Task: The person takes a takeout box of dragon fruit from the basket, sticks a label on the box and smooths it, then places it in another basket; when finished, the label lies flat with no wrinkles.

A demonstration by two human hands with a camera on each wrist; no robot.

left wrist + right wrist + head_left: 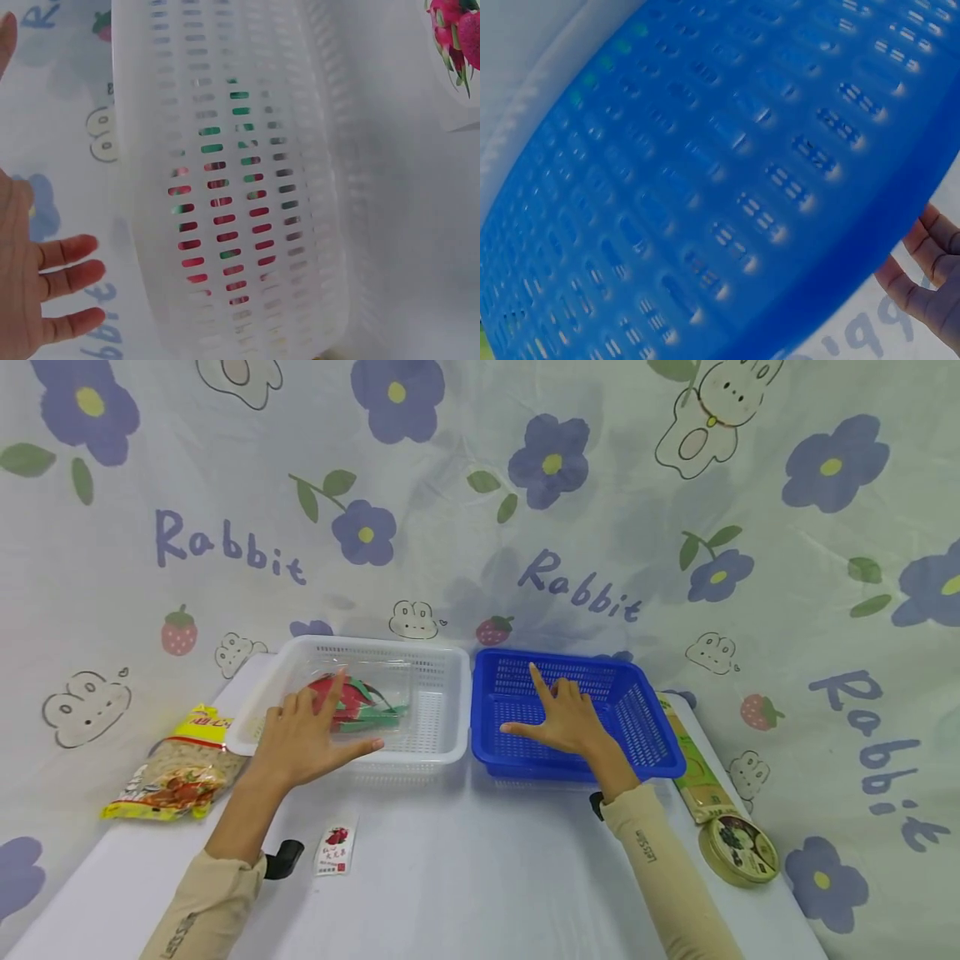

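A white slotted basket [375,647] and a blue slotted basket [555,656] stand side by side on the white table. My left hand [311,735] is over the front left of the white basket with straight, spread fingers [64,285] and holds nothing. A red and green packet [363,708] lies in that basket just beyond the hand and shows through the basket wall [225,217]. My right hand [562,718] is spread flat over the blue basket, also holding nothing. In the right wrist view its fingers [926,274] show past the blue basket wall [705,187].
A yellow snack bag [176,768] lies at the table's left edge. A small dragon-fruit sachet [335,850] lies in front of the white basket. A long green box [693,764] and a round tin [738,850] sit right of the blue basket. A flowered cloth hangs behind.
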